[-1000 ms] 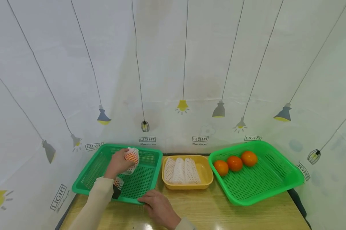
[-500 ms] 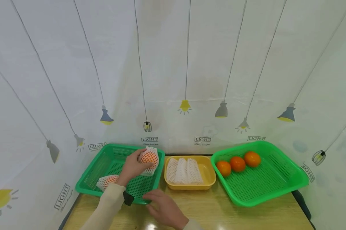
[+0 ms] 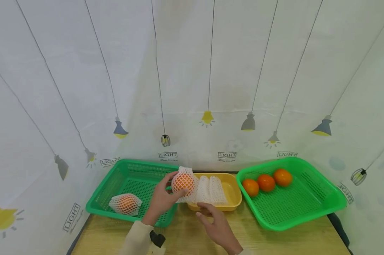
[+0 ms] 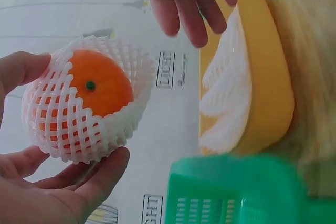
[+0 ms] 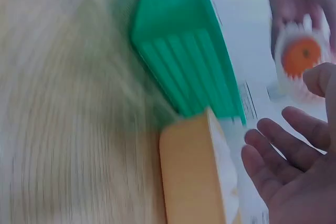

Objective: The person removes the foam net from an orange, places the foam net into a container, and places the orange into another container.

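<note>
My left hand (image 3: 164, 198) holds an orange (image 3: 183, 181) wrapped in a white foam net sleeve, raised over the gap between the dark green basket and the yellow tray. In the left wrist view, thumb and fingers curl round the netted orange (image 4: 100, 85), whose green stem dot shows through the sleeve's open end. My right hand (image 3: 218, 226) is apart from it, fingers spread and holding nothing, just in front of the yellow tray (image 3: 215, 208). Several white foam net sleeves (image 3: 207, 189) lie in that tray. Another netted orange (image 3: 126, 204) rests in the dark green basket (image 3: 96, 191).
At the right a bright green basket (image 3: 306, 212) holds three bare oranges (image 3: 266, 183) along its left side. All the containers stand on a wooden table (image 3: 185, 237), close to a wall covering printed with hanging lamps (image 3: 207, 117).
My left hand has lifted the netted orange out of the dark green basket and carried it right. My right hand has let go of that basket's front rim and moved right.
</note>
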Motion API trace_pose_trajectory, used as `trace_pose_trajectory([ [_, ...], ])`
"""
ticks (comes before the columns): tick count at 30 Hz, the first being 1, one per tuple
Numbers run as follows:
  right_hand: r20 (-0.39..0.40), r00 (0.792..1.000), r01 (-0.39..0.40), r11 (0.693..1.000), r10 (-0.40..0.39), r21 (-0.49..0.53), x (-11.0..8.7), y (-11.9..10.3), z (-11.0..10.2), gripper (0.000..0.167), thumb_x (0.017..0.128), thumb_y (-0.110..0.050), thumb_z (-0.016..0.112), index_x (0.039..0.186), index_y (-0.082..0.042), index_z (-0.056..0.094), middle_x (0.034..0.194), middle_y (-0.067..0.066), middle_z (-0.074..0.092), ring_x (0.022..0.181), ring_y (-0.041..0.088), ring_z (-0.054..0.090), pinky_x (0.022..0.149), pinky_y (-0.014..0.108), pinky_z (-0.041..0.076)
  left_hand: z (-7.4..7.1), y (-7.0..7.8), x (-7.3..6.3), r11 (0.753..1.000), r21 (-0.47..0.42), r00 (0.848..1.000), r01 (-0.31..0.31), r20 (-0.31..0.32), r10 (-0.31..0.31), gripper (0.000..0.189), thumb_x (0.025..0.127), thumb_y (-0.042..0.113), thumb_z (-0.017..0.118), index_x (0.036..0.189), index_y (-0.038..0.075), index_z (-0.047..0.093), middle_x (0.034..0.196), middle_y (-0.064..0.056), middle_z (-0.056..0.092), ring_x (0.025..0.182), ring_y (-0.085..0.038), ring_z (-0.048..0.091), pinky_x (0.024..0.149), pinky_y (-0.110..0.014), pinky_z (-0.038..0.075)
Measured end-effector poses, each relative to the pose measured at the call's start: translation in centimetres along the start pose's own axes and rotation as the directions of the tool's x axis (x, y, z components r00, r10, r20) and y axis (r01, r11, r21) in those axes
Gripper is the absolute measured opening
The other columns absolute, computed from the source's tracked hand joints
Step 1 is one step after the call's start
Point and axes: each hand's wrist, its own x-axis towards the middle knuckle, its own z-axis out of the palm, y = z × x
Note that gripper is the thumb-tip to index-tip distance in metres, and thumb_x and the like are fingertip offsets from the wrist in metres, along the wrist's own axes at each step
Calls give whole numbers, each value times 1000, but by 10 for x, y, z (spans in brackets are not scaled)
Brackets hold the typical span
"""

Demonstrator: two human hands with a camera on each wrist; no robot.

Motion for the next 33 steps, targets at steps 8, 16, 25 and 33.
trace_pose_trajectory([
  [8,-98,977,-168,965,190,200,-6,16,-33,48,104,-40,58,143,-12,56,138,11,65,127,29,62,103,38,54,44,-13,-26,984,-165,994,-61,78,75,73,85,18,85,149,16,49,139,-11,59,121,-26,62,92,-31,57],
  [16,-96,972,-179,938,215,296,-15,31,-36,54,99,-26,69,148,-10,51,139,16,62,125,28,60,100,31,53,80,-39,-51,974,-225,984,13,177,27,76,82,19,86,147,22,47,142,-10,54,125,-20,56,101,-31,51],
  [25,33,967,-248,910,252,332,-19,43,-26,62,98,-31,70,153,-12,47,150,20,54,131,32,56,96,28,53,105,-75,-73,968,-249,973,-3,222,61,70,82,10,84,141,25,49,147,-5,48,136,-25,48,107,-40,47],
  [33,87,953,-302,917,289,262,-30,56,-18,58,92,-40,77,142,-18,60,147,14,57,131,30,55,103,47,53,113,-94,-83,976,-201,968,-85,216,129,76,79,12,87,142,23,46,144,-6,51,134,-15,52,108,-26,45],
])
